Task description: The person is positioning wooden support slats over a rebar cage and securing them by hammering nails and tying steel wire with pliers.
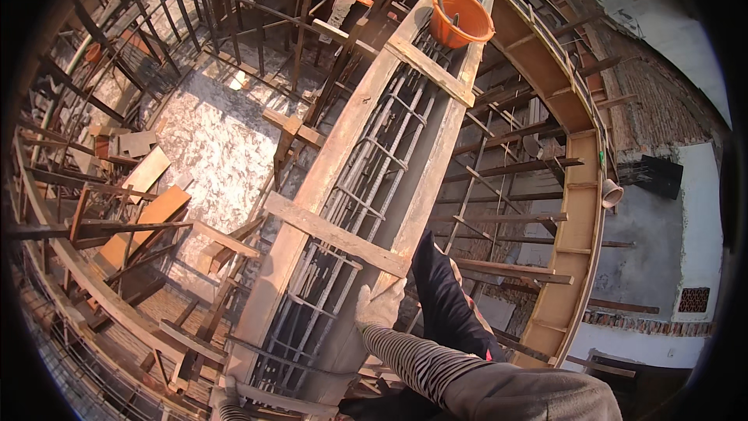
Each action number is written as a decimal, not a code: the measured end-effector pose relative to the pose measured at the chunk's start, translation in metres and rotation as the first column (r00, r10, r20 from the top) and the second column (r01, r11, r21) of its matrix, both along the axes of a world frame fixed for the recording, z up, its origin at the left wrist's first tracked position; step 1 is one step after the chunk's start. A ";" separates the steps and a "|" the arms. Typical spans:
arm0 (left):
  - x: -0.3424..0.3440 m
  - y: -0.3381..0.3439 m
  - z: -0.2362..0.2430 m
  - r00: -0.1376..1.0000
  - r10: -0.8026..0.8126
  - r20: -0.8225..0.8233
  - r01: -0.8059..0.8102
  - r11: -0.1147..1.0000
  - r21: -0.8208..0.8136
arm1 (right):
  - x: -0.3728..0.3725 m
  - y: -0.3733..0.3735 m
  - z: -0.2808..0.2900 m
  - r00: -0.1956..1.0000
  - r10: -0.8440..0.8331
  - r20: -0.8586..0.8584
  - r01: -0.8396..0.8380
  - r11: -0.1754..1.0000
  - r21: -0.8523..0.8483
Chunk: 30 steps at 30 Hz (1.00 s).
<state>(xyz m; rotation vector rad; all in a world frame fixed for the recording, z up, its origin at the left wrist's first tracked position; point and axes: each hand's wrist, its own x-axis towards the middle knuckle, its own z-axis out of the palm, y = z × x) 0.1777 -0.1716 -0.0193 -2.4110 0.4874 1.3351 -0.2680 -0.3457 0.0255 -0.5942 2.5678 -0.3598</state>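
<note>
My right hand [378, 306], in a pale glove under a striped sleeve, is closed on the right side board [427, 183] of a long wooden beam form. Wooden crosspieces [336, 234] bridge the form, with steel rebar and stirrups [378, 160] lying inside. At the lower left my left hand [223, 391], also gloved, grips the form near its lower crosspiece [288, 398]; its fingers are partly out of sight. My dark-clothed leg [440, 296] is just right of the beam. An orange bucket [460, 23] sits at the far end, above the rebar, with something inside.
Scaffold poles and timbers [109, 78] surround a sunlit lower surface [210, 132] on the left, with loose boards [144, 226] nearby. To the right run more timber supports [506, 218] and a curved plywood form [576, 226]. A brick wall [631, 109] and concrete surface lie beyond, below me.
</note>
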 end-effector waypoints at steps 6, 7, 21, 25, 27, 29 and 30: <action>-0.036 -0.026 0.021 0.863 0.177 0.473 -0.049 0.961 -0.272 | 0.003 -0.009 0.016 0.981 -0.009 0.194 -0.039 0.969 0.243; -0.054 -0.047 0.023 0.762 0.237 0.603 0.030 0.917 -0.398 | -0.012 -0.016 0.020 0.961 -0.047 0.271 -0.057 0.929 0.365; -0.475 -0.563 0.058 0.866 -0.459 0.198 0.499 0.813 -0.301 | -0.123 -0.078 0.010 0.857 -0.009 0.515 -0.299 0.806 0.511; -0.452 -0.537 0.000 0.782 -0.579 0.231 0.623 0.740 -0.253 | -0.161 -0.043 0.055 0.716 0.097 0.692 -0.501 0.762 0.411; -0.458 -0.557 0.005 0.720 -0.678 0.151 0.673 0.734 0.085 | -0.214 -0.112 0.063 0.800 0.309 0.514 -0.390 0.919 0.055; -0.463 -0.559 0.014 0.639 -0.767 0.054 0.765 0.641 0.054 | -0.285 -0.223 0.063 0.876 0.471 0.103 -0.399 0.828 -0.395; -0.459 -0.560 0.018 0.606 -0.795 0.035 0.794 0.607 0.040 | -0.312 -0.296 0.049 0.868 0.483 -0.119 -0.479 0.747 -0.461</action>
